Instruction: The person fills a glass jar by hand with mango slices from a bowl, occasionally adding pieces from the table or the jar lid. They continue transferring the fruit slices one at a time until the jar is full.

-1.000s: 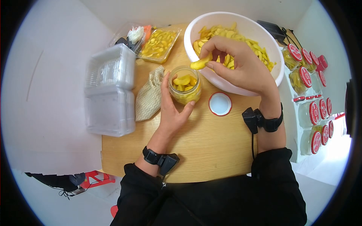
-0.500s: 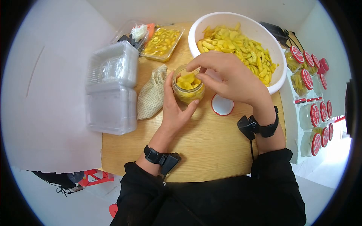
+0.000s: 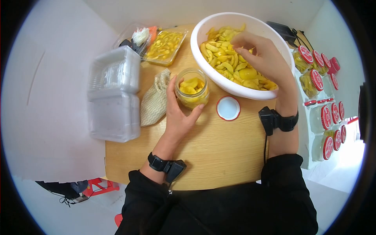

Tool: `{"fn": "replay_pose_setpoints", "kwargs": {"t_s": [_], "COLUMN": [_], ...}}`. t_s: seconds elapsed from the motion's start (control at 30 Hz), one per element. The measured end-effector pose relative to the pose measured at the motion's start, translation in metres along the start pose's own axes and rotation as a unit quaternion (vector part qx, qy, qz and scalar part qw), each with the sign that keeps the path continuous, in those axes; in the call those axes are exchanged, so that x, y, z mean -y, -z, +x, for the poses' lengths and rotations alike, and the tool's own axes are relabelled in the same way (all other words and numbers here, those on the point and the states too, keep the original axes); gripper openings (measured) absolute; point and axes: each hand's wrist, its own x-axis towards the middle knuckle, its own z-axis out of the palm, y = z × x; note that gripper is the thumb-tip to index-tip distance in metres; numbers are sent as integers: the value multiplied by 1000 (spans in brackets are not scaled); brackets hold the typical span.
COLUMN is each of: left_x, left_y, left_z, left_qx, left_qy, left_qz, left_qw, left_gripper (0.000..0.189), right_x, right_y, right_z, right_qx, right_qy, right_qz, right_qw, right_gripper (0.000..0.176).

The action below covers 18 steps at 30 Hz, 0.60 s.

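Left hand point(image 3: 181, 119): curled around 1 jar point(image 3: 192, 92), frame centre.
Right hand point(image 3: 261, 56): over basin point(image 3: 250, 93), upper right; pinch unclear.

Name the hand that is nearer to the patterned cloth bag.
Left. The left hand, holding the open glass jar, is close beside the patterned cloth bag; the right hand is over the large white tub, farther away, beyond the jar.

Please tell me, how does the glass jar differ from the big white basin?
The jar is clear; the basin is opaque white. The jar is narrow, while the basin is much wider. The left hand grips the jar; the right hand is over the basin. Both are uncovered and hold yellow pieces.
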Motion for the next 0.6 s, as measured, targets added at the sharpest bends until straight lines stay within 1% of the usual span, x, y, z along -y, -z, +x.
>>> {"fn": "replay_pose_setpoints", "kwargs": {"t_s": [0.1,0.2,0.3,0.4,0.5,0.6], "left_x": [1,-2,-1,4,5,7], "left_y": [-1,-1,0,-1,-1,0], "left_z": [0,0,1,0,0,1], "left_qx": [-2,-3,-1,-4,-5,-12], "left_qy": [8,12,6,5,-5,-17], "left_qz": [-17,-21,0,-3,8,25], "left_qw": [1000,1000,1000,1000,1000,999], "left_gripper": [102,102,102,102,101,101], "right_x": [-16,2,6,-2,5,0], "right_y": [-14,-14,-16,-18,-14,-14], "right_z": [0,-2,-7,-9,-7,-7], "right_qx": [73,182,243,231,248,245], "right_qy": [-23,-68,-78,-59,-124,-122], "right_qz": [10,5,-27,-27,-7,-14], "right_qw": [997,981,966,971,961,962], "right_gripper": [21,25,28,29,28,26]}}
